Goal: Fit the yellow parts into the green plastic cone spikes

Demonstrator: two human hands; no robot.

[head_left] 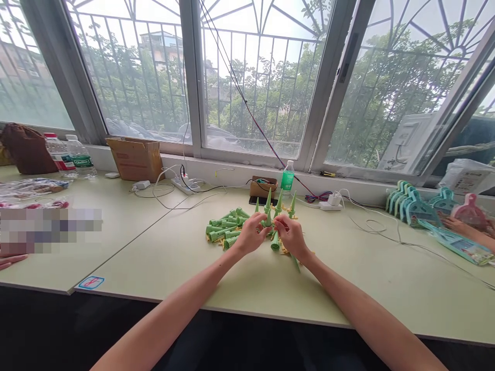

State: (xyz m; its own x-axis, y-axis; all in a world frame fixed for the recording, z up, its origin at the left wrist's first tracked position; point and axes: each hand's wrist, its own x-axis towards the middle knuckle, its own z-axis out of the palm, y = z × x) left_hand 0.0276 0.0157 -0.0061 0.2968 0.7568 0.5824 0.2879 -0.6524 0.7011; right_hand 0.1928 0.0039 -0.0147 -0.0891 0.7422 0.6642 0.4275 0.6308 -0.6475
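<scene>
Head view: left hand (252,233) pinches vertical green spike (268,207), tip-up; right hand (292,237) curled, contents unclear.

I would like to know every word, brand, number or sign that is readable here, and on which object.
No text reads with certainty.
Left green-labelled bottle: white lettering, perhaps "C'estbon", too small to be sure.
Red-labelled bottle: too blurred.
Middle green-labelled bottle: too blurred.
Large cardboard box: faint print, unreadable.
Table-edge sticker: pink looped mark, no sure character.
White plastic bag: print too small.
</scene>
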